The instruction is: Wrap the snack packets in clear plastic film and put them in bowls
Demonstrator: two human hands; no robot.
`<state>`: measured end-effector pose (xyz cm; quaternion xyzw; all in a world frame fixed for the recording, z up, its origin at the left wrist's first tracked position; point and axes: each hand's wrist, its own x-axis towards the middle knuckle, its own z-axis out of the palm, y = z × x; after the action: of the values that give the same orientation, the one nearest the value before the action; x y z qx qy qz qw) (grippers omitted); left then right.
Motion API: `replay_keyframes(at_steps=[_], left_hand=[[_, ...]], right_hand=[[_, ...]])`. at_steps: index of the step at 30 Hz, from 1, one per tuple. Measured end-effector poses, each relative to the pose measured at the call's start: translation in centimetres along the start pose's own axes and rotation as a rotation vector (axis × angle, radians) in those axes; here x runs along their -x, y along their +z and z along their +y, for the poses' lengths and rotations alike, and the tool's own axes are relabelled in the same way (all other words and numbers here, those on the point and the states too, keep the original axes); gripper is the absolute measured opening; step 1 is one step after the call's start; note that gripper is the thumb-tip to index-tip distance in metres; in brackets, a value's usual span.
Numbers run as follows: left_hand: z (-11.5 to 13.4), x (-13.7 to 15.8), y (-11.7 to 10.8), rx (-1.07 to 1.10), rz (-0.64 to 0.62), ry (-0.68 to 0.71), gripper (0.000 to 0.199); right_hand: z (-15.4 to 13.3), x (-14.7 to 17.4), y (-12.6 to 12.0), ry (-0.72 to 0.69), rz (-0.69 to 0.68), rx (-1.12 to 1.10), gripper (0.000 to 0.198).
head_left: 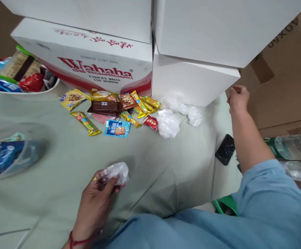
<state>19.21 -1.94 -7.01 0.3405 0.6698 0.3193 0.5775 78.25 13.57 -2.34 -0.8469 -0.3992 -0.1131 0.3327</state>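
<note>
My left hand [98, 197] is closed on a crumpled clear plastic bag [117, 172], held low over the pale green cloth [155, 193]. Out at the right edge of the cloth is my right hand [239, 98], its fingers curled together; what they hold, if anything, I cannot make out. More crumpled plastic bags [168, 122] lie near the white boxes. Beside them is a row of wrapped snacks: a brown packet [105, 108], a blue sachet [117, 128], a red packet [150, 122] and several yellow packets [86, 123].
White cartons, one a Wahaha water box [100, 71], stand stacked along the back. A white tub [25, 97] of snacks and a clear container [25, 159] are at left. A black phone [225, 149] lies at right, with plastic bottles [295, 147] beyond my forearm.
</note>
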Motion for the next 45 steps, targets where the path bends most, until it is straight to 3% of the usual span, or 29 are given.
replay_keyframes(at_steps=[2,4,7,9,11,13,16,18,22,25,27,29,31,33,36,38,40,45], left_hand=[[0.6,-0.7,1.1,0.028,-0.015,-0.017,0.053],[0.9,-1.4,2.1,0.021,-0.036,-0.011,0.051],[1.0,-2.4,3.5,-0.016,-0.066,0.023,0.045],[0.9,-2.7,4.4,-0.011,-0.113,0.051,0.042],[0.8,-2.9,5.1,0.024,-0.168,0.073,0.042],[0.7,-3.1,5.4,0.071,-0.202,0.081,0.046],[0.7,-3.7,5.0,0.146,-0.191,0.101,0.055],[0.7,-4.5,4.2,0.161,-0.168,0.128,0.054],[0.8,-6.1,2.2,0.056,-0.129,0.294,0.039],[0.8,-5.9,1.1,-0.177,-0.059,0.526,0.021],[0.6,-5.2,0.5,-0.333,-0.09,0.685,0.014],[0.2,-4.4,-0.7,-0.432,-0.218,0.829,0.019],[-0.2,-3.9,-2.7,-0.486,-0.283,0.938,0.026],[-0.6,-3.8,-5.7,-0.531,-0.128,1.001,0.029],[-0.5,-4.7,-11.1,-0.616,0.359,0.995,0.035],[-0.1,-5.8,-14.1,-0.689,0.572,0.92,0.044],[0.5,-7.0,-16.1,-0.756,0.606,0.859,0.043],[1.4,-7.9,-18.8,-0.808,0.464,0.907,0.028]], right_hand=[[-0.1,4.6,-0.5,0.152,-0.108,-0.232,0.034],[-0.5,10.5,-1.5,0.122,-0.142,-0.252,0.023],[-2.9,19.6,-2.8,-0.166,-0.252,-0.3,0.023],[-5.7,24.1,-2.6,-0.444,-0.417,-0.358,0.026],[-8.2,26.4,-1.4,-0.727,-0.62,-0.376,0.031],[-9.4,26.4,0.1,-0.837,-0.711,-0.315,0.036],[-9.0,24.4,1.2,-0.713,-0.64,-0.205,0.035],[-8.9,23.8,0.6,-0.64,-0.56,-0.223,0.029],[-12.6,27.9,-3.0,-0.474,-0.457,-0.395,0.024],[-17.8,33.7,-4.3,-0.137,-0.695,-0.609,0.033],[-21.1,37.2,-3.9,0.054,-0.889,-0.752,0.041],[-23.7,39.5,-2.6,0.107,-0.946,-0.829,0.043],[-25.3,40.7,-1.3,0.08,-0.914,-0.837,0.038],[-26.1,41.3,-0.3,0.056,-0.881,-0.807,0.033],[-26.1,41.5,0.1,0.072,-0.857,-0.777,0.032],[-25.6,41.5,-0.2,0.112,-0.836,-0.799,0.034],[-25.0,41.4,-0.9,0.157,-0.811,-0.837,0.04],[-23.1,40.7,-2.8,0.225,-0.748,-0.875,0.043]])
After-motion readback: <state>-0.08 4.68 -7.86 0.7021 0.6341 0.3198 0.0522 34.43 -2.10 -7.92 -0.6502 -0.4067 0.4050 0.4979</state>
